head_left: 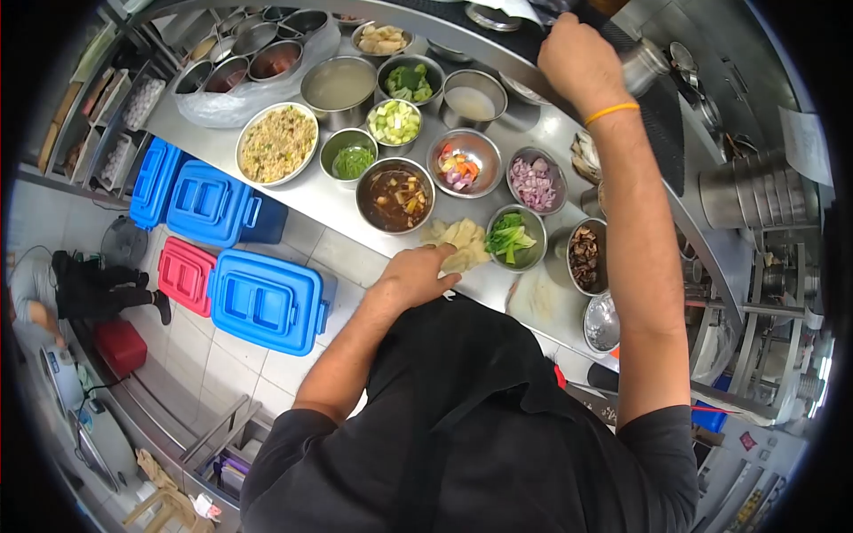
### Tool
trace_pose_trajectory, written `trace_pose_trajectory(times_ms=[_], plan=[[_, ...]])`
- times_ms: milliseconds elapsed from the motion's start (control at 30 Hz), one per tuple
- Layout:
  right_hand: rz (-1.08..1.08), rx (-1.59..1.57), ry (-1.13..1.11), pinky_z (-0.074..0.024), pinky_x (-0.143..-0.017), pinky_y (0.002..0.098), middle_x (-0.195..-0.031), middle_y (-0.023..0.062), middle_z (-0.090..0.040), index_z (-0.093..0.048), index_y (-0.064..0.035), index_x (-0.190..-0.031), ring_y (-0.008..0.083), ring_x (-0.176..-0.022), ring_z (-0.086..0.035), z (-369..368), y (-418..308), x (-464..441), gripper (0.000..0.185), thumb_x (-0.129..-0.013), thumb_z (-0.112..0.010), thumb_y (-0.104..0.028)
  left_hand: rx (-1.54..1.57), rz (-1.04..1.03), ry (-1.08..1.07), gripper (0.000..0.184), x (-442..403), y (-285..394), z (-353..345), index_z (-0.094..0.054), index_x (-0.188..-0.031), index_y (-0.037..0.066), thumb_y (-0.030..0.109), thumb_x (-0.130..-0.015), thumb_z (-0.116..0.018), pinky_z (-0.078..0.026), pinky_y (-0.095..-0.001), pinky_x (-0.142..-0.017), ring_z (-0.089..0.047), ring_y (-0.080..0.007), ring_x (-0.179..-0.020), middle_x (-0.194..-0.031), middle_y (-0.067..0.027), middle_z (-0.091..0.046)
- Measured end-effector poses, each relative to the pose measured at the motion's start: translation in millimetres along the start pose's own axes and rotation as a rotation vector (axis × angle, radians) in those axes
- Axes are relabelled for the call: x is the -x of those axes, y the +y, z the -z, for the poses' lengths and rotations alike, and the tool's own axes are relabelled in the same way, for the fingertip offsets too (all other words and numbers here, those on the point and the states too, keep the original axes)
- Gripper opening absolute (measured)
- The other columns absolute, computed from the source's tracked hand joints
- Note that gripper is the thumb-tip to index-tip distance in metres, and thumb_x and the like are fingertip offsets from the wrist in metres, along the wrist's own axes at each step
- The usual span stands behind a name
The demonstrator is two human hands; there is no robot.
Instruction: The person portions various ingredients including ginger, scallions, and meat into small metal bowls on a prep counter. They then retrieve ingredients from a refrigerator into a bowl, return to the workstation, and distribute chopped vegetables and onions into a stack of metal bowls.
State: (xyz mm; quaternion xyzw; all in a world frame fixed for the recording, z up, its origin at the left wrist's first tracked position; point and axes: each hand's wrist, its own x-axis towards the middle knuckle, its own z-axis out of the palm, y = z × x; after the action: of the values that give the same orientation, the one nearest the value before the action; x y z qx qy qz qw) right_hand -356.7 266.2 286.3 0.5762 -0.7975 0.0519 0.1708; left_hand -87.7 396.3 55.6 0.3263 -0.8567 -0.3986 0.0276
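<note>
My left hand (416, 277) rests at the counter's front edge, fingers stretched out, its fingertips against a crumpled pale-yellow piece (464, 242), which looks like a cloth. Beside it are a bowl of dark brown sauce with chopped pieces (394, 197) and a bowl of cut green leaves (515, 238). My right hand (582, 67), with a yellow band at the wrist, reaches up to the raised shelf. Its fingers are curled at a dark item there, mostly hidden. Close by the right hand stands a metal container (646, 67).
The steel counter (333, 209) holds a plate of fried rice (277, 142) and bowls of chopped red onion (536, 180), broccoli (410, 82) and dark mushrooms (585, 258). Blue lidded bins (267, 302) and a red one stand below. Another person (80, 289) is at far left.
</note>
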Motion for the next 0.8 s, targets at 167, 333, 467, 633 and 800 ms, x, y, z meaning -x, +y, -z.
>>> trace_pose_trajectory(times_ms=[167,333,467,633,800], plan=[[0.056,0.170,0.014,-0.0586,-0.081,0.0467,-0.090,0.0250,-0.072,-0.071,0.0007,-0.090,0.0394,-0.093,-0.072,-14.5,11.7,-15.4,0.025,-0.092,-0.062,-0.022,0.107,0.064,-0.197,0.055,8.4,-18.7,-8.6,-0.061,-0.136,0.006,0.041,-0.094,-0.069,-0.053,-0.0460,-0.096,-0.067,-0.0357,-0.110,-0.112,-0.0193,-0.072],[0.110,0.103,0.144,-0.0566,-0.075,0.0506,-0.085,0.0228,-0.069,-0.066,-0.0002,-0.095,0.0402,-0.083,-0.070,11.9,-0.8,19.6,0.022,-0.096,-0.057,-0.021,0.085,0.057,-0.214,0.055,7.4,-45.3,-5.4,-0.061,-0.135,0.006,0.041,-0.093,-0.070,-0.053,-0.0459,-0.095,-0.068,-0.0359,-0.108,-0.111,-0.0189,-0.072],[0.086,0.017,0.108,-0.0567,-0.077,0.0503,-0.091,0.0212,-0.070,-0.066,-0.0029,-0.100,0.0402,-0.087,-0.070,41.6,-16.5,56.4,0.023,-0.099,-0.055,-0.024,0.140,0.031,-0.203,0.064,-12.2,-58.7,-13.9,-0.054,-0.144,0.008,0.037,-0.091,-0.073,-0.055,-0.0450,-0.088,-0.071,-0.0347,-0.099,-0.107,-0.0183,-0.072],[0.124,-0.128,0.023,-0.0587,-0.080,0.0486,-0.106,0.0218,-0.069,-0.066,-0.0022,-0.120,0.0392,-0.090,-0.071,46.4,-0.3,73.7,0.038,-0.089,-0.061,-0.022,0.042,-0.079,-0.122,0.075,-49.4,-33.7,-48.9,-0.035,-0.156,0.010,0.027,-0.092,-0.070,-0.054,-0.0513,-0.092,-0.067,-0.0448,-0.106,-0.123,-0.0290,-0.064],[0.138,-0.172,0.244,-0.0596,-0.069,0.0440,-0.096,0.0125,-0.067,-0.069,-0.0135,-0.109,0.0323,-0.087,-0.072,33.0,14.5,109.7,0.027,-0.081,-0.068,-0.015,-0.189,-0.141,-0.012,0.049,-83.4,-53.0,-101.9,-0.051,-0.137,0.009,0.026,-0.094,-0.068,-0.055,-0.0534,-0.087,-0.068,-0.0448,-0.104,-0.118,-0.0276,-0.066]])
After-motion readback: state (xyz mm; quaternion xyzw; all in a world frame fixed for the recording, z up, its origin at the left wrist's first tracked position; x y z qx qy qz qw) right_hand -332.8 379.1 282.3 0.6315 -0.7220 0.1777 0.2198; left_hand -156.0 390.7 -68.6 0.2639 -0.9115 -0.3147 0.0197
